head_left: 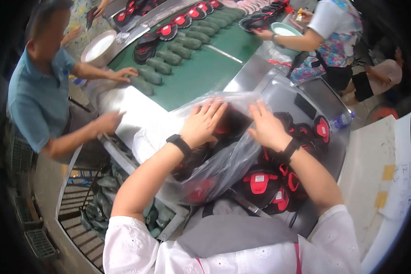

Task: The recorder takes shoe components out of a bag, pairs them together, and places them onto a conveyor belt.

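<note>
My left hand (203, 122) and my right hand (266, 127) both press on a clear plastic bag (214, 169) lying on a metal bench in front of me. Black and red shoe uppers (233, 121) show through the bag between my two hands. Both wrists wear black bands. A loose pile of black and red shoe uppers (269, 182) lies just right of the bag, under my right forearm. My fingers are spread flat on the plastic, and whether they grip it I cannot tell.
A green conveyor belt (205, 68) runs away from me with dark green shoe lasts (169, 57) and red-lined pieces (166, 31). A person in a blue shirt (36, 91) works at the left, another in a floral apron (333, 36) at far right. A plastic bottle (341, 120) lies nearby.
</note>
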The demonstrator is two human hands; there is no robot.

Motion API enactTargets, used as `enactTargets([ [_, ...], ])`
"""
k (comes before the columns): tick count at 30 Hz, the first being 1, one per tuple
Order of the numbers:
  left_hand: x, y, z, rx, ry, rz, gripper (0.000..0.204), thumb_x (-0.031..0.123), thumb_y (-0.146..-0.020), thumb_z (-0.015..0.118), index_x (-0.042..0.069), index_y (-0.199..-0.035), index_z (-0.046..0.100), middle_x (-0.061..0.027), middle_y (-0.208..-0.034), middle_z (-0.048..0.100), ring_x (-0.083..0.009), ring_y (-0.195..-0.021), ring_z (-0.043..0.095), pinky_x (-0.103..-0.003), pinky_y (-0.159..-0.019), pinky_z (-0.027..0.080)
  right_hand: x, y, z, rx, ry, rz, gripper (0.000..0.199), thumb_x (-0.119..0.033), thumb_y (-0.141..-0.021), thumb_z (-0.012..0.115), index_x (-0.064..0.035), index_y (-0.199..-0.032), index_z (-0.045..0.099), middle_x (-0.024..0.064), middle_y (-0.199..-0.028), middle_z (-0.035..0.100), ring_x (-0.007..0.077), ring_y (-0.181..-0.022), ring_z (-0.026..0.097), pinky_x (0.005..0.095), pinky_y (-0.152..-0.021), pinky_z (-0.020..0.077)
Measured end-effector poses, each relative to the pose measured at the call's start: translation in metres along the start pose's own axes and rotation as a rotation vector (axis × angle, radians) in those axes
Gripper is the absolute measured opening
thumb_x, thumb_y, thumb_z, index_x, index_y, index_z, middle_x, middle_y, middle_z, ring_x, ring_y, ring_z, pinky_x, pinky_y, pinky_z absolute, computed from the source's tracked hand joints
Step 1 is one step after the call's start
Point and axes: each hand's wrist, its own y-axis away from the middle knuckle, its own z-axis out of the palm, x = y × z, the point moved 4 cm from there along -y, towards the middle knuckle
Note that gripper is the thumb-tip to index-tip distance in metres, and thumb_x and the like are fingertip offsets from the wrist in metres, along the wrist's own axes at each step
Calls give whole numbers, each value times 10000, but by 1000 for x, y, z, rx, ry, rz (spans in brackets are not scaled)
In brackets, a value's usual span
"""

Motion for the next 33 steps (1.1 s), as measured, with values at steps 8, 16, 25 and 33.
enactTargets([
  [8,48,-32,45,74,-303,440,500,388,-678,630,67,-1057,573,-77,-1220,479,-244,-1237,357,-513,-1042,196,23,3,3,200,-17,-39,540,-100,-731,628,12,-1221,431,226,-1428,192,425,-1132,441,450,-892,419],
  [16,24,-35,66,-130,-39,135,178,170,-704,598,53,-784,491,-83,-825,607,-251,-790,609,-363,-640,474,14,-18,33,70,184,10,403,-166,-775,547,-174,-1178,540,140,-1435,245,436,-1325,127,716,-918,207],
  [25,-59,41,-91,-56,951,-423,401,15,-609,784,-20,-959,590,-51,-864,641,-82,-767,579,-252,-683,480,76,11,84,-126,352,-142,390,-197,-816,450,-45,-1158,559,95,-1282,471,315,-1271,319,525,-968,291],
  [33,-98,81,-68,455,1883,-336,580,157,-651,799,18,-1142,524,-54,-1068,618,-165,-966,588,-298,-872,448,75,10,70,-332,362,-77,494,-153,-770,509,-97,-1259,477,116,-1356,384,373,-1309,240,557,-982,262],
])
